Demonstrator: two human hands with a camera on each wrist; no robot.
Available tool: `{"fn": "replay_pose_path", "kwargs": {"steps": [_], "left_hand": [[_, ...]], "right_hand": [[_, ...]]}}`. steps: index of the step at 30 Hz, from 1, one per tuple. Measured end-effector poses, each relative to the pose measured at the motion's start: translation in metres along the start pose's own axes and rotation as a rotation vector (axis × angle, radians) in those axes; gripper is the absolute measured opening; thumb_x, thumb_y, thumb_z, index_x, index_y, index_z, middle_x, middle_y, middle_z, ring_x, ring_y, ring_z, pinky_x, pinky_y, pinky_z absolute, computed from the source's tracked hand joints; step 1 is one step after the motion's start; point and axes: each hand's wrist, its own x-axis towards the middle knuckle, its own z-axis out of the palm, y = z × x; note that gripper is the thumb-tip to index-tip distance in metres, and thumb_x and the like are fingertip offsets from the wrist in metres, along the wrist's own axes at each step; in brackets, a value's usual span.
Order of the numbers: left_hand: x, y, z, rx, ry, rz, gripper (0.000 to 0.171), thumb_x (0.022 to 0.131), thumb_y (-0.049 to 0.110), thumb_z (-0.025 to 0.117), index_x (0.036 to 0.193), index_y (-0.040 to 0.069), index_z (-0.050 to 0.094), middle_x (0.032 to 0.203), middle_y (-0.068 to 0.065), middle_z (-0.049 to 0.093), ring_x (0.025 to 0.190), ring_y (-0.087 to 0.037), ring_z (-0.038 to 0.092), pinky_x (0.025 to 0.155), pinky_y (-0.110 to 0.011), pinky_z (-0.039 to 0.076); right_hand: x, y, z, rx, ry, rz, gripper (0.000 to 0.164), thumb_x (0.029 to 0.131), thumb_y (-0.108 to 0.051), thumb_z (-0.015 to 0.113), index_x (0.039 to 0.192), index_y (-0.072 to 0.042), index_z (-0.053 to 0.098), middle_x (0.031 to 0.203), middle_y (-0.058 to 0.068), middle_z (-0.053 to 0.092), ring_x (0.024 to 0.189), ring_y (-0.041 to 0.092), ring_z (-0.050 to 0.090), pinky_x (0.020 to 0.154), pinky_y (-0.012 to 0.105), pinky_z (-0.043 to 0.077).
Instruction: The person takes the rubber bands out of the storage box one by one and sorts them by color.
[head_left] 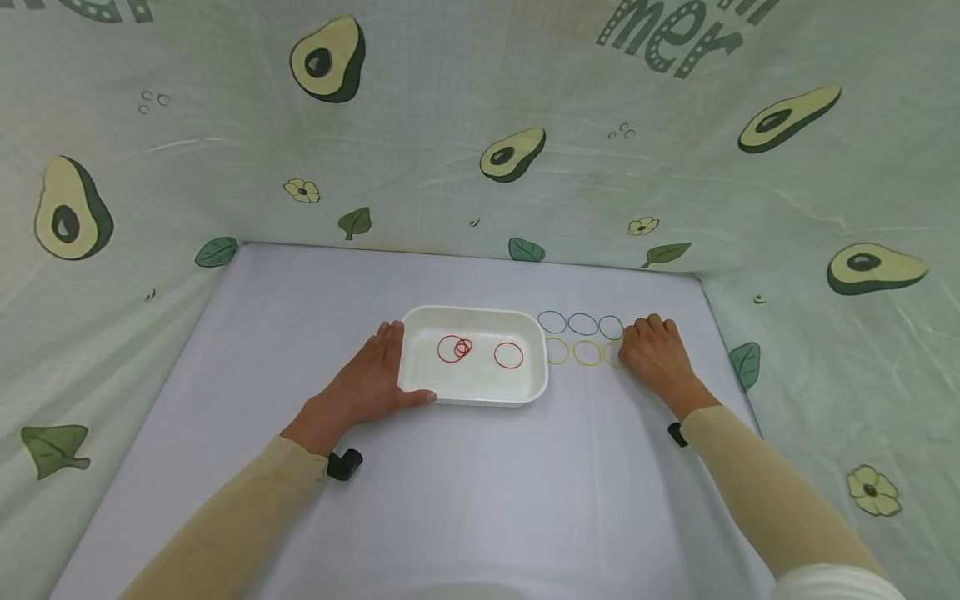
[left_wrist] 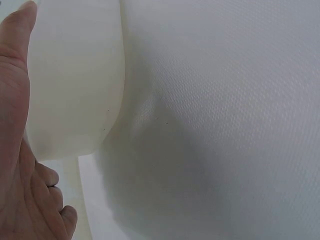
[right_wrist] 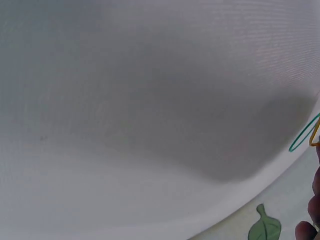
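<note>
Yellow band (head_left: 603, 354) lies at the right hand (head_left: 660, 354), fingers curled; whether it's pinched, I cannot tell. Likely light and stretchy, best nipped by one edge. Green bands (head_left: 582, 335) sit toward ten o'clock; at nine, a tray (head_left: 472, 308) against the straight-fingered left hand (head_left: 372, 375).

From my position, I read grey-green lettering "mer" (head_left: 670, 40) on the avocado-print cloth (head_left: 427, 100) at one o'clock, with cut-off characters (head_left: 750, 7) above it and a partial, illegible line (head_left: 93, 10) at eleven o'clock.
</note>
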Motion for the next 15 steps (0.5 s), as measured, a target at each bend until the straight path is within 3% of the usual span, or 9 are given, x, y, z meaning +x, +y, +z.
{"fn": "replay_pose_path", "kwargs": {"steps": [15], "left_hand": [[0.0008, -0.0018, 0.0008, -0.005, -0.014, -0.008, 0.131, 0.086, 0.069, 0.076, 0.164, -0.007, 0.002, 0.172, -0.028, 0.019, 0.163, -0.045, 0.011, 0.132, -0.056, 0.019]], "right_hand": [[-0.0002, 0.0002, 0.0025, -0.008, 0.017, 0.008, 0.017, 0.091, -0.007, 0.057, 0.077, 0.001, 0.051, 0.074, 0.013, 0.047, 0.081, 0.039, 0.05, 0.07, 0.049, 0.041]]}}
